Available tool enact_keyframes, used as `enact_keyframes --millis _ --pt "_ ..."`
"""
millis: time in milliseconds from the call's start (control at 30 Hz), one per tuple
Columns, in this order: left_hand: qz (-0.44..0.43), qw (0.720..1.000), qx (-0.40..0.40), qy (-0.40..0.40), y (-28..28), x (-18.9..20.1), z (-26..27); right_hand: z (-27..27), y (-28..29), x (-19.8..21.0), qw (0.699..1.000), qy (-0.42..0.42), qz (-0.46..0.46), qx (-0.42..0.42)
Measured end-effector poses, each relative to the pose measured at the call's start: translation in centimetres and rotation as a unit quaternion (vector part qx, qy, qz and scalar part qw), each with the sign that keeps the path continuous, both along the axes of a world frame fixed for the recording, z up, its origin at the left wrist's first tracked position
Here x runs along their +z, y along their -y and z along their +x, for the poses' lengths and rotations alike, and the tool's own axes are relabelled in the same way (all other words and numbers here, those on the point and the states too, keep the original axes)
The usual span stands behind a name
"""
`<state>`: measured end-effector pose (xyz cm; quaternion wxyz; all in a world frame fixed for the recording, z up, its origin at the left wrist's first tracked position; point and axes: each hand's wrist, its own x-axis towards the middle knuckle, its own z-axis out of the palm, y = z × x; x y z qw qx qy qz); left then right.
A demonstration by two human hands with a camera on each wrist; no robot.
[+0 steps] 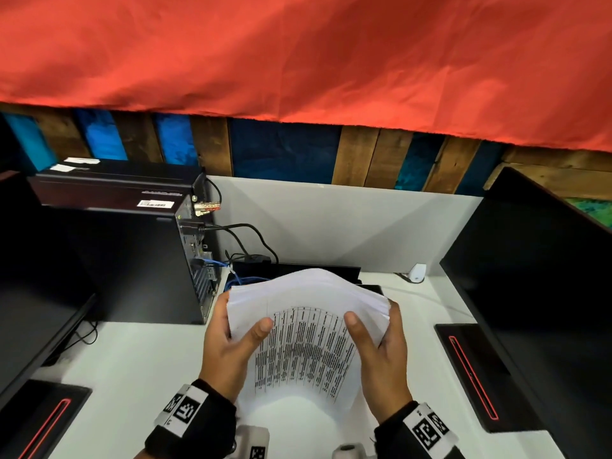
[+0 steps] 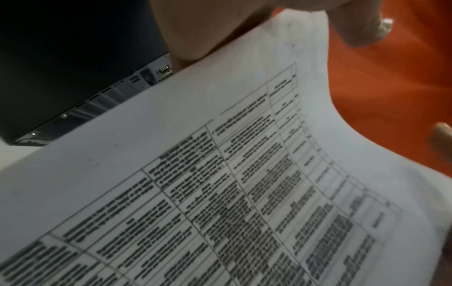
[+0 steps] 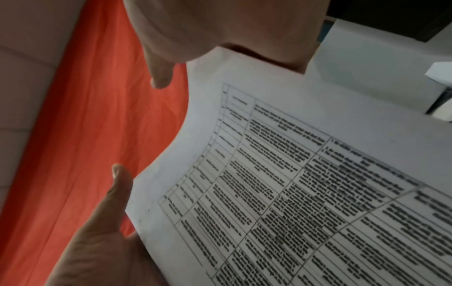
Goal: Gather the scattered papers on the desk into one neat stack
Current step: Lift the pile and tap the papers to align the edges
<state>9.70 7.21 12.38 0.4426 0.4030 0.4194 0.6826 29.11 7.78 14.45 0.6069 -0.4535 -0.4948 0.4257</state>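
Note:
A thick stack of papers [image 1: 306, 339], its top sheet printed with a table of text, stands on its lower edge on the white desk [image 1: 132, 352] and bows away from me. My left hand [image 1: 228, 342] grips its left side, thumb on the front sheet. My right hand [image 1: 381, 346] grips the right side the same way. In the left wrist view the printed sheet [image 2: 220, 183] fills the frame under my left thumb [image 2: 354, 21]. The right wrist view shows the same sheet [image 3: 305, 183] beneath my right hand, with the other hand's thumb [image 3: 115, 197] at its far edge.
A black computer case [image 1: 132, 253] with cables stands left of the stack. Black monitors [image 1: 543, 293] flank the desk on both sides. A low black box [image 1: 298, 270] sits behind the papers, a small white device [image 1: 416, 272] at the back right. Red cloth [image 1: 298, 54] hangs above.

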Motion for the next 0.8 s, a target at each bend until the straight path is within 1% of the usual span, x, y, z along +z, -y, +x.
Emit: enact_keyframes --millis 67,100,167,267,333,400,467,533,600,667,800 --pt "0.006 1.000 0.011 0.002 0.0 0.1 0.1 0.0 0.0 0.1 1.000 -0.011 0.008 -0.027" --pt "0.007 1.000 0.010 -0.001 0.0 0.1 0.1 -0.1 0.0 0.2 1.000 -0.013 0.008 -0.027" --pt "0.011 1.000 0.010 -0.014 0.0 0.4 0.2 -0.2 0.0 0.3 1.000 -0.001 0.009 -0.020" --pt "0.015 0.999 0.025 -0.026 0.0 0.5 0.4 -0.2 0.2 0.4 0.999 0.016 0.028 -0.031" --pt "0.016 0.999 0.030 -0.031 0.1 0.7 0.5 -0.5 0.4 0.5 0.998 0.050 0.033 -0.021" --pt "0.007 0.998 0.052 -0.035 0.0 1.1 0.7 -0.5 0.6 0.5 0.993 0.100 0.051 -0.042" --pt "0.004 0.995 0.090 -0.035 -0.1 1.9 0.6 -0.5 0.6 0.6 0.980 0.176 0.067 -0.065" --pt "-0.003 0.988 0.139 -0.068 -0.5 2.6 0.6 -0.5 0.6 0.4 0.969 0.231 0.062 -0.059" --pt "-0.023 0.980 0.174 -0.094 -1.1 3.1 0.7 -0.5 0.6 0.1 0.955 0.278 0.071 -0.071" --pt "-0.032 0.977 0.190 -0.092 -1.3 3.6 0.8 -0.4 0.7 -0.1 0.947 0.299 0.079 -0.081" --pt "-0.038 0.976 0.190 -0.100 -0.9 3.7 0.9 -0.2 1.1 -0.9 0.946 0.279 0.121 -0.112"
